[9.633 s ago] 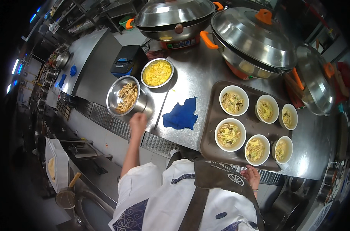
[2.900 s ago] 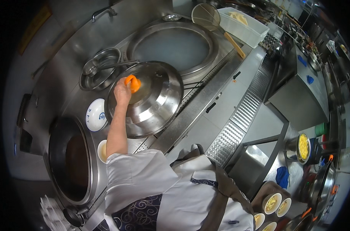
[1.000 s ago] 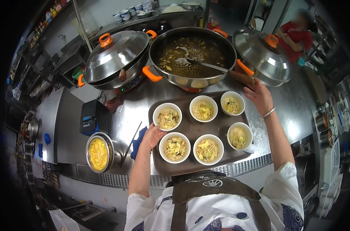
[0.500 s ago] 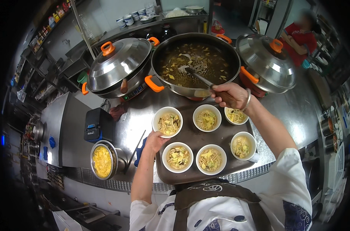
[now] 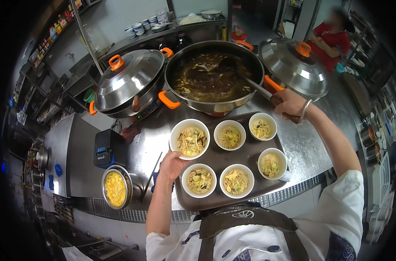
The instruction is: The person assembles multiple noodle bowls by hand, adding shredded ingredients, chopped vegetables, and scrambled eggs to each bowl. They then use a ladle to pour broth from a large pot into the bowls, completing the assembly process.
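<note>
My right hand point(image 5: 290, 104) is closed round the brown handle of a ladle point(image 5: 257, 88). Its bowl dips into the dark broth of a wide steel pot point(image 5: 215, 104) with orange handles, where yellow pieces float. My left hand point(image 5: 172, 165) grips a white bowl point(image 5: 189, 139) of noodles with yellow strips and dark bits, by its near side. That bowl appears raised over the left edge of a brown tray point(image 5: 215, 168). Several more filled white bowls stand on the tray, among them a far right bowl point(image 5: 263, 126) and a near middle bowl point(image 5: 237, 181).
Lidded steel pots flank the broth, a left pot point(image 5: 130, 80) and a right pot point(image 5: 293, 67). At left are a black box point(image 5: 109, 148) and a steel container point(image 5: 135, 185) of yellow strips. A person in red point(image 5: 331, 43) stands beyond the counter, arms folded.
My right hand and the ladle have swung right, and the ladle's bowl has moved right through the broth. The bowl in my left hand looks larger and closer. The view has shifted slightly.
</note>
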Demonstrator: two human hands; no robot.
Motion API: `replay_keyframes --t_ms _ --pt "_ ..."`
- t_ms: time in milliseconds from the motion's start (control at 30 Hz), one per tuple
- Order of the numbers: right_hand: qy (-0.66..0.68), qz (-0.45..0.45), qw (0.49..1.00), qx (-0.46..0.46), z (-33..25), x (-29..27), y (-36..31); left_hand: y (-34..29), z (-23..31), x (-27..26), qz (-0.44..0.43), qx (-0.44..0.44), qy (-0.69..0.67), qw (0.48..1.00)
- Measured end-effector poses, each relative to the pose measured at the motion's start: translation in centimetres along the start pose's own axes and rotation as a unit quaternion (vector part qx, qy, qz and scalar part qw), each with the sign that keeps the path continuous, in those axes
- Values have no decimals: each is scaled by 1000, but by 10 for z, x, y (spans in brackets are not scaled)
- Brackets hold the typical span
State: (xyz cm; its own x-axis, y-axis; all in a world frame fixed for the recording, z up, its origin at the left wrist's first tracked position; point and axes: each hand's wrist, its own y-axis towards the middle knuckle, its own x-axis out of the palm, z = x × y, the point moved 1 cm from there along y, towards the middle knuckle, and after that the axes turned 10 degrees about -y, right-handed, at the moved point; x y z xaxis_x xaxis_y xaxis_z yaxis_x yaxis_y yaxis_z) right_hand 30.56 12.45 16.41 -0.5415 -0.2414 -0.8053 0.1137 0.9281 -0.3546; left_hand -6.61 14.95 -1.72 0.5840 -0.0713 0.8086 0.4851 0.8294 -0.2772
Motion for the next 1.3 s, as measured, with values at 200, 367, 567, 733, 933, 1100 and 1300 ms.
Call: replay_keyframes --t_ms 200,367,567,733,933,1100,1300 --pt "-106 11 994 3 11 4 34 -12 3 8 16 21 -19 999" --pt "49 -70 996 -10 -7 -1 13 -24 12 9 21 37 -6 999" --pt "180 -136 974 -14 -12 0 0 -28 16 8 31 45 6 998" --pt "264 -169 949 -5 -21 9 -2 -29 17 9 34 51 2 998" --pt "394 -184 900 -26 -23 16 -6 -30 19 7 51 55 -2 997" --pt "451 -238 858 -58 -17 18 -14 -24 18 11 58 65 -29 996" --pt "454 -211 863 -67 -21 20 -30 -12 16 11 63 57 -54 995"
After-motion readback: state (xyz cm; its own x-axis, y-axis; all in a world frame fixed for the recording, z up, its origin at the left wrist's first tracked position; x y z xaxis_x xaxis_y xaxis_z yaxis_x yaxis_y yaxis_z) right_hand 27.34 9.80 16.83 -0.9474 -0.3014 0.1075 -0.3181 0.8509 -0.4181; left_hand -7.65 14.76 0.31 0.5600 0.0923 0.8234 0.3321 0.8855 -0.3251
